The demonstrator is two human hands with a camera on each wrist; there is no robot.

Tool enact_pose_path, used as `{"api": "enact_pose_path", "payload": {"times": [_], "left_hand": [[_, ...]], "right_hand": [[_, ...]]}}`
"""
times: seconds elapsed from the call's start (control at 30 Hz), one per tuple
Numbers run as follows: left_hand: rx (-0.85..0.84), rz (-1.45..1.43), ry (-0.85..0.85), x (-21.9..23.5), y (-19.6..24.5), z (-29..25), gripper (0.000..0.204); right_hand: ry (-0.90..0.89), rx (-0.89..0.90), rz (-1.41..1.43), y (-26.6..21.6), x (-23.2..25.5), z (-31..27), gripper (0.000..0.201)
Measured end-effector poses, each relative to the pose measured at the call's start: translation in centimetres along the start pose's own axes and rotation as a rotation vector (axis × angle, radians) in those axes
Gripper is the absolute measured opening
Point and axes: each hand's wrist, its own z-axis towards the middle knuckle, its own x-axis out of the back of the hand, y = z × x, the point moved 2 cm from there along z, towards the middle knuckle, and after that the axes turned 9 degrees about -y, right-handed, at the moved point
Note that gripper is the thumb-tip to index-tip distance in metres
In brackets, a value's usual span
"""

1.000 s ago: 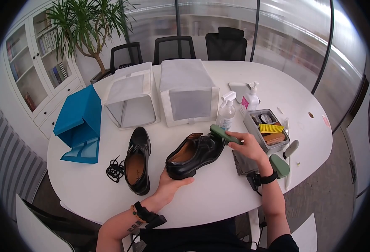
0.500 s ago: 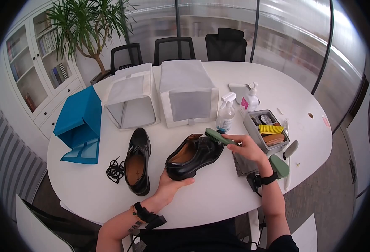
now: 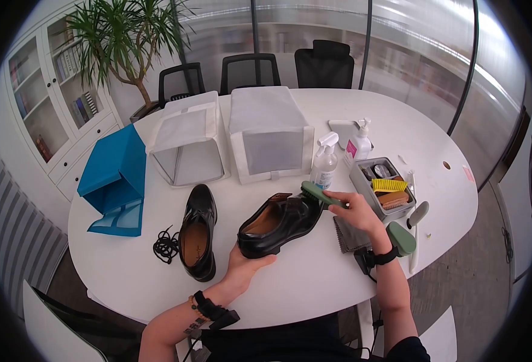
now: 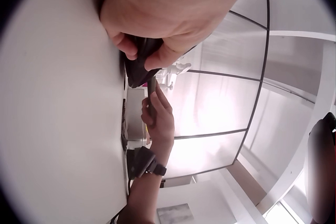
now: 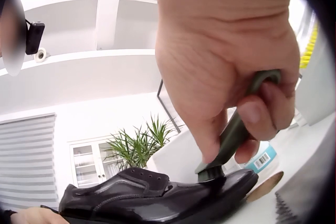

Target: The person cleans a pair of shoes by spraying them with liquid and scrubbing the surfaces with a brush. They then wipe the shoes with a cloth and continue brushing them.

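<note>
My left hand (image 3: 242, 269) grips the heel end of a black leather shoe (image 3: 285, 227), thumb along its near side; the left wrist view shows fingers and thumb pinching it. In my right hand (image 3: 360, 212) is a green-handled brush (image 3: 319, 192). In the right wrist view the bristles of the brush (image 5: 229, 143) touch the top of the shoe (image 5: 157, 199) near the toe. The other black shoe (image 3: 197, 232) stands to the left, beside a coil of black laces (image 3: 166, 244).
Behind are a blue box (image 3: 113, 173), two pale fabric boxes (image 3: 187, 142), a spray bottle (image 3: 324, 161) and a pump bottle (image 3: 359, 142). At the right lie a grey tray of brushes (image 3: 386, 211), a grey cloth (image 3: 350, 234) and a green-topped item (image 3: 402, 238).
The brush moved back over the shoe toward the laces area, then forward again to the toe. My left hand and the shoe have barely moved.
</note>
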Motion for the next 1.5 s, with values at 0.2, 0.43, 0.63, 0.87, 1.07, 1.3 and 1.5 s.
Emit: {"api": "enact_pose_path", "payload": {"times": [0.2,0.43,0.63,0.87,1.07,1.3,1.5], "left_hand": [[-0.001,0.003,-0.014,0.1,-0.2,0.0,0.061],[0.022,0.038,-0.011,0.0,-0.1,0.0,0.063],[0.028,0.04,-0.018,0.2,-0.5,0.1,0.066],[0.043,0.04,-0.024,0.1,-0.1,0.1,0.067],[0.035,0.025,-0.036,0.0,-0.1,0.0,0.066],[0.043,0.038,-0.027,0.2,-0.4,0.2,0.066],[0.055,0.02,-0.031,0.2,-0.3,0.1,0.067]], "right_hand": [[-0.09,-0.036,0.142,-0.7,0.0,-0.1,0.045],[-0.134,0.008,0.226,0.0,-0.2,0.1,0.045],[0.024,-0.052,-0.081,-0.1,0.0,0.0,0.044],[-0.076,0.02,0.15,0.0,-0.4,0.1,0.044],[-0.08,0.033,0.033,0.0,0.0,0.0,0.044],[-0.012,-0.023,-0.002,0.1,0.0,0.0,0.045],[-0.108,-0.016,0.182,0.1,-0.3,0.1,0.044]]}}
